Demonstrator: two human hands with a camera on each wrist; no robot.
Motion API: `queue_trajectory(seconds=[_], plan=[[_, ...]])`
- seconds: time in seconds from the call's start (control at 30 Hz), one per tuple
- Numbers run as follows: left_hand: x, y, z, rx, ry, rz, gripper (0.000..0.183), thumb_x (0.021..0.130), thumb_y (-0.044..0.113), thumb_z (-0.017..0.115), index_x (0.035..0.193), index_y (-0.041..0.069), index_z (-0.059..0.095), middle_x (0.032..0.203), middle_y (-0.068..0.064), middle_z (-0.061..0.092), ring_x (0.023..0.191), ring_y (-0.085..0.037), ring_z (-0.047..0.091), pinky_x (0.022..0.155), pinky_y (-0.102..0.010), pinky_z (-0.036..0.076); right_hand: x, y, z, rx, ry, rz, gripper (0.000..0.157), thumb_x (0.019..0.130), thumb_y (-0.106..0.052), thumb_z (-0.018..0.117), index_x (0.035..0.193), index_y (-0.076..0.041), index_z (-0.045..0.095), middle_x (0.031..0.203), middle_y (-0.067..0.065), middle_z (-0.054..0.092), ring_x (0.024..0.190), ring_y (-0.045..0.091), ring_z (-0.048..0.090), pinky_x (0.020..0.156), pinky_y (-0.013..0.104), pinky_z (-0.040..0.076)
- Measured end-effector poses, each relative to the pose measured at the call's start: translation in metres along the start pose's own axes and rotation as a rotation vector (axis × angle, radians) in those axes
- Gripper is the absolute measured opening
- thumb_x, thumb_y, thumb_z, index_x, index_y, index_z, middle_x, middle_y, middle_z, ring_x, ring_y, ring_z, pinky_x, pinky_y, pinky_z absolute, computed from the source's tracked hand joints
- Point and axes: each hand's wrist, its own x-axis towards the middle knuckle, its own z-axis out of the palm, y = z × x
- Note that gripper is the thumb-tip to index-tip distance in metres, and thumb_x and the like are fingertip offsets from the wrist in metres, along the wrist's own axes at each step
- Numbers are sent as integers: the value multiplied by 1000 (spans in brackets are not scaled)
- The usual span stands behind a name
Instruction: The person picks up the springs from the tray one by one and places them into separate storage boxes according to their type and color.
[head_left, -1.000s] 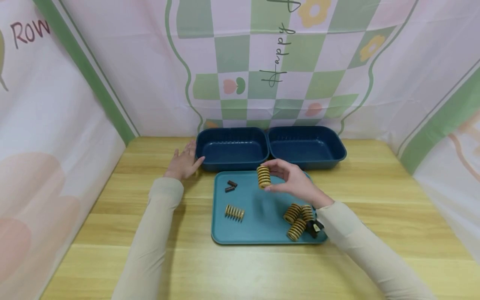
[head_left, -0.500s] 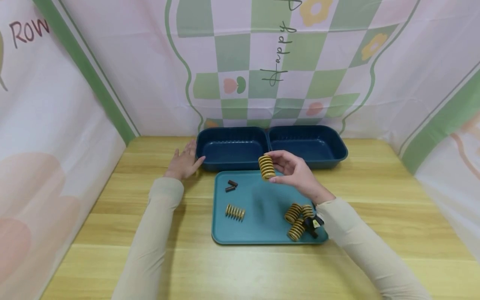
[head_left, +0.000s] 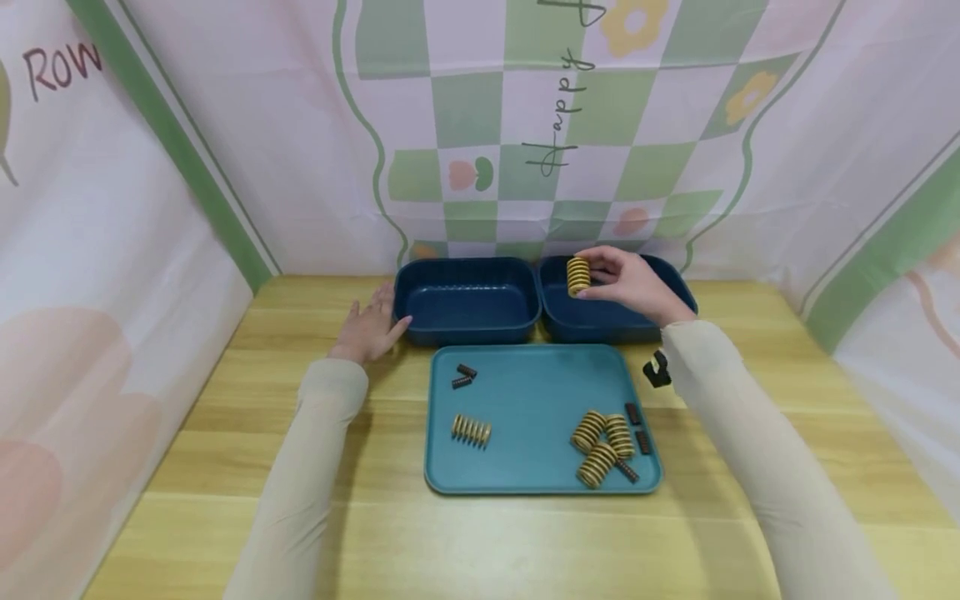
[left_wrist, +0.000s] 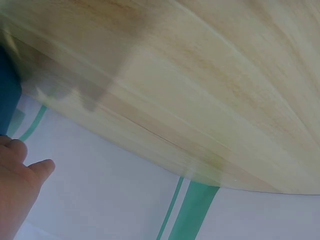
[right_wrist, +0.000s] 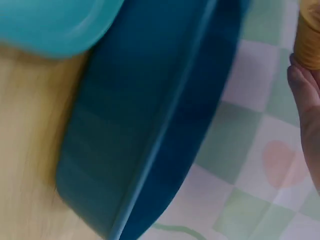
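Observation:
My right hand (head_left: pixel 628 283) pinches a thick yellow coil spring (head_left: pixel 578 277) between thumb and fingers, over the right blue bin (head_left: pixel 600 330). The same spring (right_wrist: pixel 308 42) shows at the upper right edge of the right wrist view. My left hand (head_left: pixel 369 327) lies with fingers spread at the left end of the left blue bin (head_left: pixel 465 335). On the teal tray (head_left: pixel 525 392), a yellow spring (head_left: pixel 471 431) lies at the left below two small dark springs (head_left: pixel 463 377). Several yellow springs (head_left: pixel 597 465) cluster at its right, beside several small dark springs (head_left: pixel 632 414).
Both bins stand side by side at the back of the wooden table (head_left: pixel 375 533), just behind the tray. A printed curtain (head_left: pixel 465 117) hangs directly behind them. Curtain also walls the left and right sides. A black device (head_left: pixel 657 369) sits at the right wrist.
My right hand has carried the yellow spring from above the tray back and to the right, over the right bin. The dark springs at the tray's right are now uncovered. My left hand stays put.

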Motion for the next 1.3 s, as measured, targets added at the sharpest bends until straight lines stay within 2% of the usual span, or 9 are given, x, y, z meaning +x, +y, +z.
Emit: queue_trajectory(seconds=[0.1,0.2,0.33,0.53,0.7,0.9,1.13,1.23,1.3], plan=[[1,0,1,4,-1,-1,74,101,48,24,149,-4,1,156,-18,4,143,-30,7,111,-57,9,13,15,-4,-265,-46,-3,57,82,-13,75,131,-2,50,126,18,53,119,33,50,94,45,45],[2,1,1,6,-7,-2,74,101,49,23,149,-3,0,156,-18,3,143,-30,7,111,-57,9,23,31,2,-492,-97,-37,53,79,-9,74,126,3,54,118,21,57,109,36,53,91,50,44],[3,5,1,8,-13,-5,74,101,48,24,149,-3,0,156,-17,2,143,-30,6,112,-57,9,31,45,13,-623,-164,-59,49,79,-3,71,125,8,55,116,24,58,102,36,55,86,49,45],[4,8,1,1,5,6,73,102,47,27,149,-3,2,156,-18,5,143,-30,8,111,-57,9,33,50,24,-619,-206,2,44,85,1,62,128,7,53,119,25,57,99,34,56,81,47,47],[2,9,2,5,-11,4,74,101,47,26,149,-4,2,156,-18,5,143,-30,9,112,-57,9,36,54,32,-621,-258,4,40,86,1,59,126,6,55,118,25,58,97,33,56,75,41,47],[1,8,1,0,-5,6,74,102,47,25,149,-5,3,156,-18,5,143,-31,9,112,-57,9,43,53,37,-625,-277,52,41,87,7,49,127,4,55,122,25,56,89,28,52,68,39,38],[0,4,2,18,-7,14,75,101,48,25,148,-6,2,156,-19,5,143,-31,9,111,-57,9,51,50,43,-651,-297,51,42,84,11,46,123,1,57,103,17,59,73,23,44,64,35,34],[-1,2,2,15,-5,13,75,101,48,24,148,-5,1,156,-19,5,143,-31,9,111,-58,9,51,49,41,-623,-287,52,45,84,9,49,128,2,54,115,20,58,77,25,48,65,36,37],[-1,0,1,18,-6,8,75,101,49,23,149,-5,1,156,-18,5,143,-30,9,111,-57,9,50,48,37,-600,-268,43,47,85,5,56,131,3,52,125,21,56,88,27,54,70,38,43]])
